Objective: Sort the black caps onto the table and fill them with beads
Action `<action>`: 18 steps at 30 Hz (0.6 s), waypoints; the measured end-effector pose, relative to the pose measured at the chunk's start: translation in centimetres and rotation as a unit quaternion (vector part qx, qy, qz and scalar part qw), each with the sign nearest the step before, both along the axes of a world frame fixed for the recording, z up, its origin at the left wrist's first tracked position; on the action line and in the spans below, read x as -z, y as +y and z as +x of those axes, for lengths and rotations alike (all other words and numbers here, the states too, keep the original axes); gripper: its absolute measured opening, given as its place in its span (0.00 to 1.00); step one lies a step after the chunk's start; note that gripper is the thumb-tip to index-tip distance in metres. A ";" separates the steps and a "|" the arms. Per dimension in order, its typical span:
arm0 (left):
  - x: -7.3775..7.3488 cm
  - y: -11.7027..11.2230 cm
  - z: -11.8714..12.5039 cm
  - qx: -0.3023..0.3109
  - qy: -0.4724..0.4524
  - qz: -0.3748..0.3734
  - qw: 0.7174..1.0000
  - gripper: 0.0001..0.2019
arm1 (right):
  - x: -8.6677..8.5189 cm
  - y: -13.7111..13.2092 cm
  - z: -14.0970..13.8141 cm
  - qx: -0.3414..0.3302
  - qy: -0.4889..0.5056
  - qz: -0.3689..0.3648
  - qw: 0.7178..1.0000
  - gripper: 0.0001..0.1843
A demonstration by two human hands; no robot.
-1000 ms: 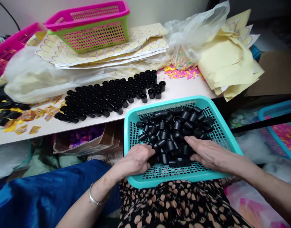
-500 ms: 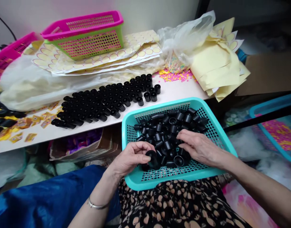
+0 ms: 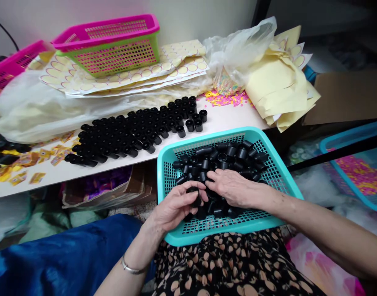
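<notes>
My left hand [image 3: 179, 203], a bracelet on its wrist, is closed around a short black plastic cylinder [image 3: 193, 197] at the near left of a turquoise basket [image 3: 287, 181]. Many loose black cylinders [image 3: 241, 153] lie jumbled inside that basket, which rests at my lap. Over the middle of the pile, close beside the left fingertips, my right hand [image 3: 233, 187] has its fingers bent together and pointing down. What those fingers grip, if anything, is hidden.
Rows of upright black cylinders [image 3: 129, 135] stand on the white table [image 3: 219, 119]. Behind them are a pink and green basket [image 3: 114, 53], printed sheets [image 3: 182, 70] and a plastic bag [image 3: 237, 49]. Small pink and yellow pieces [image 3: 227, 98] lie near yellow paper [image 3: 277, 82].
My right hand has moved left across the pile, next to my left hand. The left hand has lifted slightly and turned the cylinder in its fingers.
</notes>
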State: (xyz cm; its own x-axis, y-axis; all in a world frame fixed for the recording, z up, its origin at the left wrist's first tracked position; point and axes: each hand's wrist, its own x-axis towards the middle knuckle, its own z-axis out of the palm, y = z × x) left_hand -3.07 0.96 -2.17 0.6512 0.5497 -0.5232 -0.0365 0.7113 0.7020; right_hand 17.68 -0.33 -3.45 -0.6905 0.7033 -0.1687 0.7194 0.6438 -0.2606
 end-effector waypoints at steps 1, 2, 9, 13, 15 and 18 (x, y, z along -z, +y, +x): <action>0.1 0.0 0.1 0.002 0.034 0.037 0.999 0.21 | 0.1 0.1 -0.2 -0.005 -0.001 0.006 1.000 0.17; 0.2 -0.1 0.2 -0.001 0.075 0.083 0.994 0.21 | 0.1 0.1 -0.3 -0.010 -0.001 0.006 1.000 0.16; 1.2 -0.6 0.6 0.008 0.250 0.323 0.913 0.20 | -0.7 -0.3 1.0 0.094 0.185 -0.106 0.973 0.14; 0.8 -0.6 0.8 0.027 0.275 0.387 0.880 0.18 | -1.8 -1.5 1.5 0.186 0.383 -0.232 0.875 0.14; 0.7 -0.6 0.9 0.037 0.269 0.400 0.875 0.17 | -2.0 -2.1 1.3 0.209 0.434 -0.274 0.832 0.15; 0.6 -0.6 1.0 0.057 0.257 0.420 0.869 0.17 | -1.9 -2.6 0.7 0.223 0.464 -0.289 0.807 0.16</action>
